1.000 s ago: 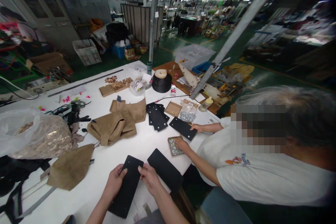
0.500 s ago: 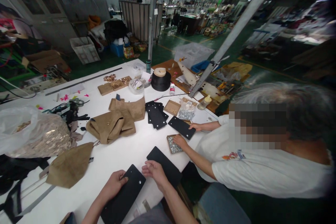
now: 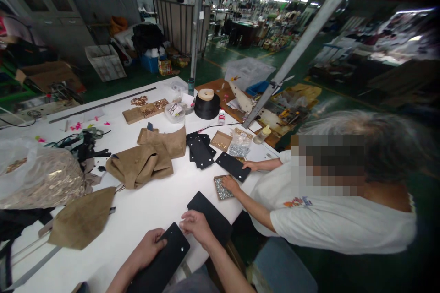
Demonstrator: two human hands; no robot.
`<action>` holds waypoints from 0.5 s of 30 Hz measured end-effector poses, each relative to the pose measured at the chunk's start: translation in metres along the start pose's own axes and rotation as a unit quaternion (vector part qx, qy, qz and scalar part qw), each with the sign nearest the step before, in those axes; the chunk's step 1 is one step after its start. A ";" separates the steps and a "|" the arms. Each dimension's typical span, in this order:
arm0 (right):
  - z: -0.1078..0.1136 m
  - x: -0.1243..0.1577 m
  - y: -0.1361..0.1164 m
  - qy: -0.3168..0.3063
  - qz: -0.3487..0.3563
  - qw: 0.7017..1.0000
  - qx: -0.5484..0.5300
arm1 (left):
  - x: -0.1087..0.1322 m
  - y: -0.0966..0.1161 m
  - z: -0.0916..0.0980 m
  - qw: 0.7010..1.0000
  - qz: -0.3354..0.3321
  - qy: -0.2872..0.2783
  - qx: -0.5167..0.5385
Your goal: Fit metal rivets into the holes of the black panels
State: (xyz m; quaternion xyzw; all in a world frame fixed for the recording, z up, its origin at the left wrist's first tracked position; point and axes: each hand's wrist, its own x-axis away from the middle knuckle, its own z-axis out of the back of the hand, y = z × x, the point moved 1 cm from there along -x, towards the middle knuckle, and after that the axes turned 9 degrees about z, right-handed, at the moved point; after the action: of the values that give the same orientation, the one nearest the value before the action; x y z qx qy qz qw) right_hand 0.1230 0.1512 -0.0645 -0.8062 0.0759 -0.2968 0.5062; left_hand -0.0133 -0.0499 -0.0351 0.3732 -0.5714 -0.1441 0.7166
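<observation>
My left hand (image 3: 153, 247) is closed on the side of a black rectangular panel (image 3: 165, 261), thumb on top. A small silver metal snap shows near the panel's upper corner. My right hand (image 3: 196, 228) is beside that corner, its thumb and fingers drawn together; whatever may be between them is too small to make out. Under and beyond the right hand, a second black panel (image 3: 210, 215) lies at the table edge. To the right, a co-worker's hand (image 3: 231, 184) reaches into a cardboard tray of silver pieces (image 3: 220, 192), and their other hand holds a black panel (image 3: 233, 166).
A pile of black panels (image 3: 200, 151) with silver snaps lies mid-table (image 3: 147, 219). Brown fabric pieces (image 3: 140, 165) and a plastic bag of metal parts (image 3: 58, 178) are at left. A cardboard tray of gold pieces (image 3: 221, 141) stands near a black roll (image 3: 207, 107).
My right hand's fingers have drawn together near the panel corner. The panel in my left hand has shifted slightly down. The whole view has moved a little to the right.
</observation>
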 end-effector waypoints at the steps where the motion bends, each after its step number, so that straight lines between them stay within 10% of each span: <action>1: -0.001 0.000 0.001 -0.006 -0.007 1.000 0.004 | 0.000 0.001 -0.001 1.000 -0.001 -0.007 -0.004; 7: -0.001 0.003 -0.003 -0.029 -0.044 0.998 0.037 | 0.001 0.004 -0.005 0.999 0.002 0.001 -0.039; 15: -0.007 0.009 -0.016 -0.081 0.119 0.964 0.223 | 0.004 0.014 -0.013 0.999 -0.002 -0.002 -0.045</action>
State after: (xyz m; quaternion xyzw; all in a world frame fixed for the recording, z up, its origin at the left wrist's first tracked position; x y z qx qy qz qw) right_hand 0.1242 0.1497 -0.0452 -0.6791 0.0619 -0.1777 0.7096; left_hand -0.0035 -0.0379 -0.0236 0.3414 -0.5651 -0.1719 0.7311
